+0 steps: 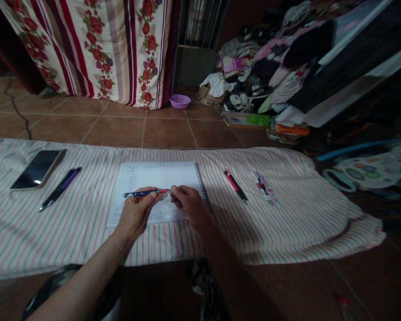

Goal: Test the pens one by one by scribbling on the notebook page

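Observation:
My left hand (133, 216) is closed around a dark blue pen (140, 193), held level above an open spiral notebook (167, 171). The pen has an orange-red end that points right. Just beyond that end, the fingers of my right hand (190, 205) are pinched together. Whether they hold something small or touch the pen's end, I cannot make out. Writing covers the left part of the notebook page, and its spiral binding runs down the right side.
Left of the notebook lie a phone (38, 169) and dark and purple pens (60, 189). To its right are red and black pens (235, 185) and a clear packet of pens (266, 189). Striped cloth (297, 214) covers the surface. A purple basin (180, 101) sits on the tiled floor.

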Tool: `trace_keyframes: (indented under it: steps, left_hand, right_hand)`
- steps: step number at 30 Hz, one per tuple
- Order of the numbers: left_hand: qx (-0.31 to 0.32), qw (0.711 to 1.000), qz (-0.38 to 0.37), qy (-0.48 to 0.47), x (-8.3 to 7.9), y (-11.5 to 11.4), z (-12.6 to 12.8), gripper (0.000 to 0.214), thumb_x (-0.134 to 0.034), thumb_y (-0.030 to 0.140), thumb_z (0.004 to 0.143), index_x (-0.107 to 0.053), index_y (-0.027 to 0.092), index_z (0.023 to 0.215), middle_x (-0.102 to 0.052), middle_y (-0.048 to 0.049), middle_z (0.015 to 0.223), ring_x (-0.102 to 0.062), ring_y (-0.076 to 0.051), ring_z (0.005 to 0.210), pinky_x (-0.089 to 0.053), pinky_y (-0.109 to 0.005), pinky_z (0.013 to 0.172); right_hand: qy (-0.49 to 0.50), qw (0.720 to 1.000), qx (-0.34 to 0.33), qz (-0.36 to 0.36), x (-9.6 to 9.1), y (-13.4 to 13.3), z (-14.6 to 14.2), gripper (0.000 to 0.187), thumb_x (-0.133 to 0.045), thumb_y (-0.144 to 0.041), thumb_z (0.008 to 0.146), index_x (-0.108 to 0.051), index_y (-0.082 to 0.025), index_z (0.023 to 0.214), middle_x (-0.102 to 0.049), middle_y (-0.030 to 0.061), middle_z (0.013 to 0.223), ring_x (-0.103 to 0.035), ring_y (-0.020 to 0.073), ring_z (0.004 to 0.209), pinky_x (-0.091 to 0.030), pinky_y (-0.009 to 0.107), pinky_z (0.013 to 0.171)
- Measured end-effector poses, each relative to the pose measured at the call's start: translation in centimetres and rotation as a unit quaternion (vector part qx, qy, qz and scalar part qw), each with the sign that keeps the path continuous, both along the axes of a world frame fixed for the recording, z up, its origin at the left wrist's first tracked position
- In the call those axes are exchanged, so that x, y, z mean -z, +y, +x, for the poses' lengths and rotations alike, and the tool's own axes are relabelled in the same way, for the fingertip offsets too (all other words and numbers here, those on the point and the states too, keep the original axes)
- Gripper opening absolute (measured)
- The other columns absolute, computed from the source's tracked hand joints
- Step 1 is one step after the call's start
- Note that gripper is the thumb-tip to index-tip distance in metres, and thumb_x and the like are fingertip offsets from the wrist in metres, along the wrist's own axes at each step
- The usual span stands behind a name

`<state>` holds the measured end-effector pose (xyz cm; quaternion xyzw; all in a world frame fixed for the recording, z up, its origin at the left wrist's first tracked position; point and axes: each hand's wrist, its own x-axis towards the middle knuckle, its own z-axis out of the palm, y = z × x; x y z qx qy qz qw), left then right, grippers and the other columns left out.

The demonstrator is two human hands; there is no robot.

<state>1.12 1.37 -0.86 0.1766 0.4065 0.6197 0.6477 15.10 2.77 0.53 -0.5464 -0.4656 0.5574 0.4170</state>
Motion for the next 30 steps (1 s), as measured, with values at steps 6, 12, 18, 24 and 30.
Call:
trace_keyframes:
  steps: [6, 12, 18, 24, 30]
  left_hand:
    - [-0.006, 1.000, -0.005, -0.002, -0.3, -0.2, 0.1, 0.018, -0.076, 0.008, 0.055, -0.068, 0.009, 0.071, -0.072, -0.0087, 0.067, -0.068, -0.014, 0.063, -0.055, -0.020, 0.069]
    - [-0.034, 0.999, -0.029, -0.013, -0.5, 0.3, -0.2, 0.010, -0.064, -0.001, 0.067, -0.067, 0.008, 0.071, -0.072, -0.0102, 0.067, -0.068, -0.012, 0.061, -0.055, -0.017, 0.067]
    - [-0.038, 0.998, -0.038, -0.014, -0.8, 0.2, -0.2, 0.015, -0.056, -0.005, 0.072, -0.065, 0.006, 0.072, -0.072, -0.0119, 0.067, -0.068, -0.013, 0.060, -0.055, -0.017, 0.064]
    - [-0.034, 0.999, -0.030, -0.013, -0.6, 0.2, -0.2, 0.014, -0.056, -0.005, 0.073, -0.065, 0.006, 0.075, -0.072, -0.0121, 0.068, -0.069, -0.013, 0.061, -0.055, -0.017, 0.066]
    - [-0.014, 0.999, -0.019, -0.021, -0.1, 0.2, -0.1, 0.010, -0.059, -0.002, 0.073, -0.065, 0.006, 0.075, -0.071, -0.0119, 0.070, -0.069, -0.014, 0.064, -0.056, -0.020, 0.068]
  right_hand:
    - [0.036, 0.999, 0.016, 0.001, -0.1, -0.1, -0.2, 0.023, -0.056, -0.036, 0.071, -0.054, -0.016, 0.059, -0.057, -0.0005, 0.058, -0.043, 0.0073, 0.048, -0.032, 0.022, 0.046]
    - [0.081, 0.995, 0.053, 0.032, 0.6, 0.5, 0.0, 0.017, -0.060, -0.027, 0.063, -0.062, -0.017, 0.077, -0.059, -0.0021, 0.062, -0.046, 0.0074, 0.051, -0.037, 0.022, 0.049]
    - [0.106, 0.994, 0.036, 0.004, 1.5, 0.7, 0.0, 0.022, -0.063, -0.033, 0.063, -0.064, -0.016, 0.077, -0.065, 0.0015, 0.067, -0.053, 0.0091, 0.055, -0.042, 0.022, 0.051]
    - [0.120, 0.992, 0.045, -0.002, 1.1, 0.4, 0.1, 0.025, -0.067, -0.039, 0.063, -0.064, -0.016, 0.074, -0.066, 0.0023, 0.069, -0.055, 0.0091, 0.057, -0.044, 0.022, 0.053]
    - [0.115, 0.992, 0.057, 0.009, 1.0, 0.3, 0.1, 0.029, -0.068, -0.042, 0.065, -0.065, -0.016, 0.075, -0.066, 0.0027, 0.069, -0.057, 0.0100, 0.059, -0.046, 0.023, 0.055]
